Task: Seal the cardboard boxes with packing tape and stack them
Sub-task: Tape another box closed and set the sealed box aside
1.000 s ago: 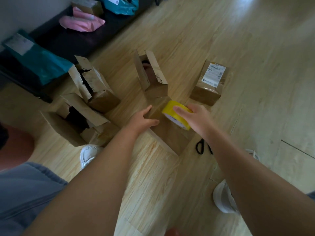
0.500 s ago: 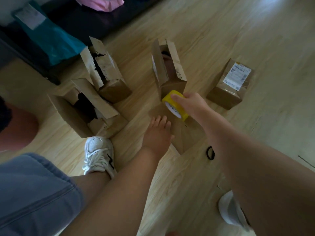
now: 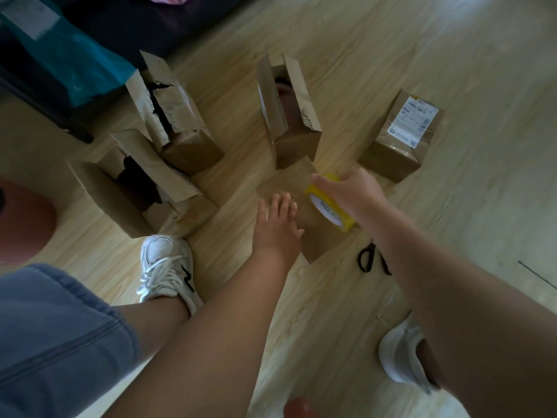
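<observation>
Cardboard box under work [image 3: 286, 179]: on the floor [image 3: 452, 236] between the feet, top lying flat, both hands on it.
Left hand [image 3: 277, 227]: fingers straight and slightly spread, pressing flat on the box top.
Right hand [image 3: 352, 193]: wrapped round the yellow tape roll [image 3: 330, 211], roll on edge against the top, just beside the left fingertips.
Risk, flaps: likely to spring apart if left-hand pressure eases before the tape bonds.
Risk, tape: liable to run crooked or wrinkle, being steered one-handed; free end not discernible.
Risk, cutting: scissors [image 3: 366, 257] on the floor beside the right forearm, neither hand free to take them.
Risk, stacking: ragged flaps probably a poor flat base.
Count, boxes: five; one under work, open centre box [image 3: 297, 146], torn rear-left box [image 3: 193, 149], open front-left box [image 3: 102, 194], closed labelled box [image 3: 391, 158].
Count, tape rolls: one.
Count, scissors: one pair.
</observation>
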### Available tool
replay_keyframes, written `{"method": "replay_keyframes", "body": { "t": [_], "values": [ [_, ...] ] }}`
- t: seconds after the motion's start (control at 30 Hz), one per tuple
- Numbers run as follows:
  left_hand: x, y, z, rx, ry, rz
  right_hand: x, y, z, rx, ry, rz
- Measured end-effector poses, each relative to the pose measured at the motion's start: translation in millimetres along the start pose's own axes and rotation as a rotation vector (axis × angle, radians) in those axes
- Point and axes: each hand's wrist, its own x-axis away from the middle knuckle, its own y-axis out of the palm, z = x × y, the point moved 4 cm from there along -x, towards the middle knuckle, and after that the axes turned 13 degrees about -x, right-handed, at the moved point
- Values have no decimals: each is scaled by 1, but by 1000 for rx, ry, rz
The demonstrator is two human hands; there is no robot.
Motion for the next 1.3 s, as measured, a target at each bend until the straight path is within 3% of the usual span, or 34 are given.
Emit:
{"method": "replay_keyframes", "body": {
  "t": [0.17, 0.4, 0.7, 1.03, 1.3],
  "values": [
    [-4, -11, 8, 32, 59, -39, 14, -9, 31, -48, 56, 116],
    [-8, -16, 12, -22, 41, -108, 40, -25, 61, -178, 135, 92],
    [-8, -19, 14, -35, 30, -124, 61, -16, 98, 35, 208, 183],
    [-7, -21, 16, -44, 30, -121, 74, -8, 132, -30, 275, 209],
    [1, -14, 0, 90, 78, 81, 55, 6, 146, 156, 362, 226]
  ]
}}
